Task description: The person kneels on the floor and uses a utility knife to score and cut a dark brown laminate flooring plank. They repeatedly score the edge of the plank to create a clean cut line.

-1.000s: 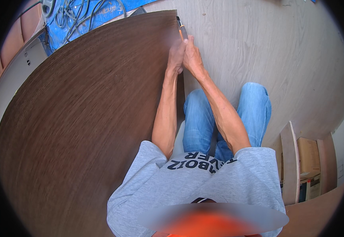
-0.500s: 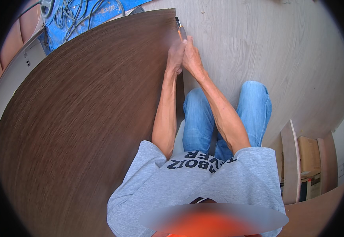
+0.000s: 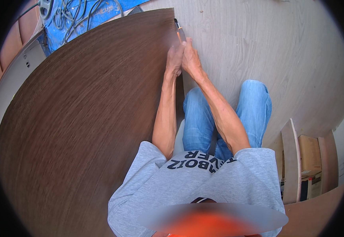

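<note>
A large dark brown wood-grain panel (image 3: 73, 110) with a curved far edge lies to my left. My right hand (image 3: 191, 59) is closed around a slim orange-and-black hand tool (image 3: 180, 32). The tool's dark tip points away from me, beside the panel's straight right edge near its far corner. My left hand (image 3: 174, 59) is pressed close against the right hand, over that same edge. A haze blurs the left hand, and its fingers are mostly hidden, so what they grip is unclear.
Pale wood-look flooring (image 3: 298, 59) stretches to the right. Behind the panel, cables (image 3: 75, 19) lie on a blue sheet (image 3: 101, 15). My bent knees (image 3: 253, 94) are beside the panel. At the lower right stands an open wooden unit (image 3: 290, 158) with a cardboard box (image 3: 309, 156).
The tool's tip has shifted very slightly toward me along the panel's edge. Both hands stay together in nearly the same place.
</note>
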`<state>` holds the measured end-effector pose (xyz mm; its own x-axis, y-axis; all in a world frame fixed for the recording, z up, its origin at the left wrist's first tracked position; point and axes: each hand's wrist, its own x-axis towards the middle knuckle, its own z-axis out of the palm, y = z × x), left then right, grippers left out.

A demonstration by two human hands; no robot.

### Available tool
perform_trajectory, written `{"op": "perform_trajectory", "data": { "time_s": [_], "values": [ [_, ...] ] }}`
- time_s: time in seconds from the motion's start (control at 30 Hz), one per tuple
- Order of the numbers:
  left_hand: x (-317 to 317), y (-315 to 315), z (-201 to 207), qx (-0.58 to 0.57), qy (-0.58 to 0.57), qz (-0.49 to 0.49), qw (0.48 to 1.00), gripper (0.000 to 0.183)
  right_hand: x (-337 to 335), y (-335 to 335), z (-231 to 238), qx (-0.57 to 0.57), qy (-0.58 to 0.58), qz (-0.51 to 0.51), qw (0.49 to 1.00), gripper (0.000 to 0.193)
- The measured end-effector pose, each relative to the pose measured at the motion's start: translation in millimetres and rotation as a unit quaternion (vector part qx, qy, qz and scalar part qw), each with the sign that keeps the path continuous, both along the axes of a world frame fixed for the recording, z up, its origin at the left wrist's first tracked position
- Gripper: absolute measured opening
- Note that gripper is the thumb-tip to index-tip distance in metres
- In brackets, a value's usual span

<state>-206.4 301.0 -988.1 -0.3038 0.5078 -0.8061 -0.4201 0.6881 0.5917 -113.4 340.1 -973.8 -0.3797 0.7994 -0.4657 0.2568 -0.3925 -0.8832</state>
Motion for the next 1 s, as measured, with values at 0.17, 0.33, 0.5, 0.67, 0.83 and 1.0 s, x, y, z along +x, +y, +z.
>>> {"op": "perform_trajectory", "data": {
  "time_s": [0.17, 0.33, 0.5, 0.67, 0.83, 1.0],
  "values": [
    [1, -2, 0, -0.004, -0.003, 0.000, 1.000, 0.053, 2, -2, 1, 0.000, -0.004, 0.004, 1.000, 0.021],
    [1, -9, 0, -0.023, -0.003, -0.007, 1.000, 0.053, 2, -9, 0, -0.007, 0.016, -0.012, 1.000, 0.020],
    [1, -9, 2, -0.032, 0.002, -0.006, 0.999, 0.053, 2, -10, 0, 0.002, 0.025, -0.015, 1.000, 0.020],
    [6, -9, 4, -0.002, 0.008, 0.000, 1.000, 0.054, 3, -8, 3, -0.018, 0.009, 0.004, 1.000, 0.022],
    [7, -14, 5, -0.012, 0.004, -0.008, 1.000, 0.054, 5, -14, 5, -0.026, 0.008, 0.006, 1.000, 0.024],
    [7, -16, 6, -0.003, 0.001, -0.002, 1.000, 0.054, 2, -20, -3, -0.018, -0.004, -0.002, 1.000, 0.026]
  ]
}}
